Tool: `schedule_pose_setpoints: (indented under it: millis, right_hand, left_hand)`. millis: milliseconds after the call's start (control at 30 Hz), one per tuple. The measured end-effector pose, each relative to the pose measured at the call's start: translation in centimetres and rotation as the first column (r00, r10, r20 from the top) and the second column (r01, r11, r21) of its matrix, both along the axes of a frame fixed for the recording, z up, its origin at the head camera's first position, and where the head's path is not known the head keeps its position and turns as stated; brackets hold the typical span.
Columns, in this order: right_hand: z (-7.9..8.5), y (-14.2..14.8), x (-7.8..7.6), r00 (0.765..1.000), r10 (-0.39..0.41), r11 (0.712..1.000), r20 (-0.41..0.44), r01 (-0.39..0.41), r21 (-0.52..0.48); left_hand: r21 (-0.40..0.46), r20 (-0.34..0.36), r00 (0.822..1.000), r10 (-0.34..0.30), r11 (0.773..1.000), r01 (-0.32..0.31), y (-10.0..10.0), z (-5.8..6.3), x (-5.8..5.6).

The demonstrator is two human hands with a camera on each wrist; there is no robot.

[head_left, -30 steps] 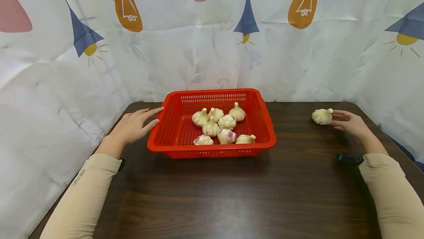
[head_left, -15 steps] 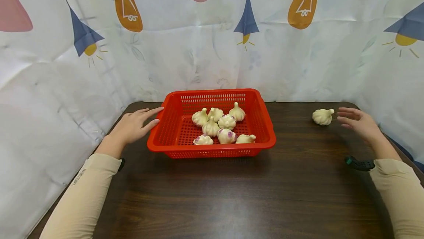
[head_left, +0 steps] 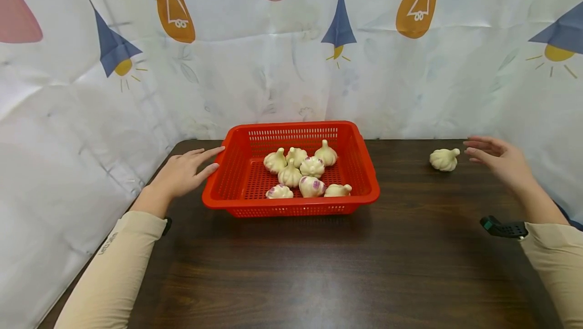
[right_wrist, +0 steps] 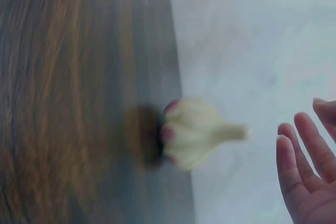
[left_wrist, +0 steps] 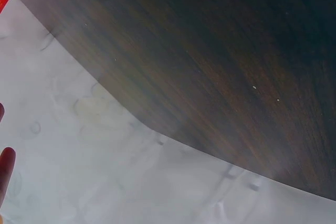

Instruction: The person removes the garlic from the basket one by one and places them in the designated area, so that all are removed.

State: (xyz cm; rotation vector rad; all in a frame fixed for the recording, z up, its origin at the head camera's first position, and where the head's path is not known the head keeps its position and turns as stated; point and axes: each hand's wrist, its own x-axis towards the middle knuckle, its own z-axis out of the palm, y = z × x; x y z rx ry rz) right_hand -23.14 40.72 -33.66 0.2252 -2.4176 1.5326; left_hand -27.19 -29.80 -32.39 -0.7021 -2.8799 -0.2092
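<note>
My left hand point(head_left: 179, 173) has its fingers stretched out, with fingertips at the left rim of a red plastic basket point(head_left: 291, 208). Several garlic bulbs lie inside it, among them a purple-streaked garlic bulb point(head_left: 311, 187). On the far right of the table sits a single pale garlic bulb point(head_left: 444, 160), its stem pointing right. Just right of that stem my right hand point(head_left: 503, 163) hovers with loosely bent fingers, holding nothing. In the right wrist view a gap separates the bulb from the fingers point(right_wrist: 310, 153). Only a few fingertips point(left_wrist: 6, 163) of the left hand show in the left wrist view.
The dark wooden table point(head_left: 291, 268) spreads out in front of the basket. Behind it and at the sides hangs a white curtain point(head_left: 282, 66) printed with lamps and bulbs. A black band point(head_left: 503, 228) is worn on the right wrist.
My right hand has let go of the garlic bulb at the far right and drawn back to the right, rising slightly. The left hand and basket stay put.
</note>
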Motion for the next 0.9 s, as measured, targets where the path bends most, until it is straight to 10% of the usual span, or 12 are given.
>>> schedule_pose_setpoints:
  millis: [400, 900]
  right_hand:
    - [3.3, -4.5, 1.0, 0.999, 0.042, 0.982, -0.015, -0.039, 0.182]
    - [5.3, -10.9, 0.1, 0.937, 0.348, 0.916, -0.039, -0.330, 0.230]
  left_hand:
    - [0.001, 0.004, 1.000, 0.000, 1.000, 0.000, -0.1, 0.0, 0.0]
    - [-0.007, 0.000, 1.000, -0.001, 1.000, 0.001, 0.0, 0.0, -0.1]
